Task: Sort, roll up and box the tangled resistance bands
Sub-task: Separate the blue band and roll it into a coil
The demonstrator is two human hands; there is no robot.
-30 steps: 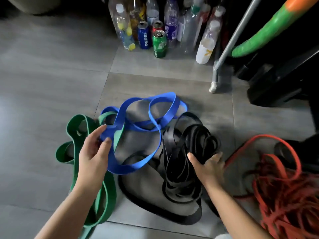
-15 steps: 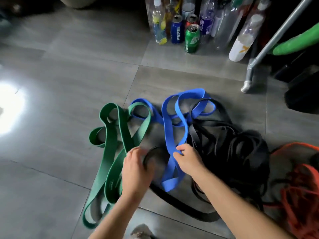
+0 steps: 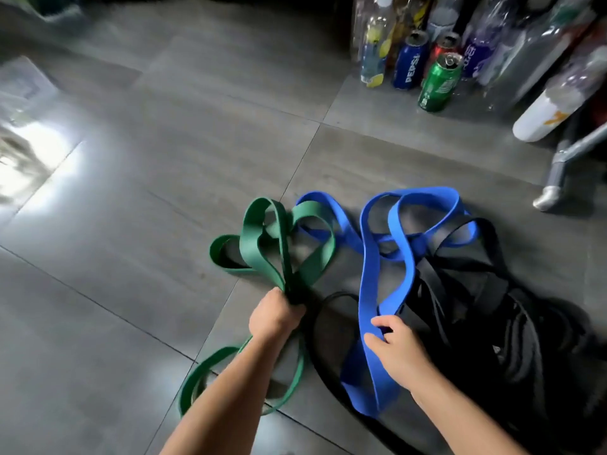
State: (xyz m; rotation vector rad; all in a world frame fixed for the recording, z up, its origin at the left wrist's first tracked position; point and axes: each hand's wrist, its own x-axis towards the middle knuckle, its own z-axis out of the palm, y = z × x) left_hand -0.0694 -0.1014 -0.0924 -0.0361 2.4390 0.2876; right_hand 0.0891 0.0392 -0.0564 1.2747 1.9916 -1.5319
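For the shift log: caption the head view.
Left hand grips green band; right hand holds blue band beside black bands.

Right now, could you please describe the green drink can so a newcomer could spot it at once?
Look to the cluster of bottles on the grey floor at top right. The green can stands at its front edge. It is the only green one, beside the blue Pepsi can.
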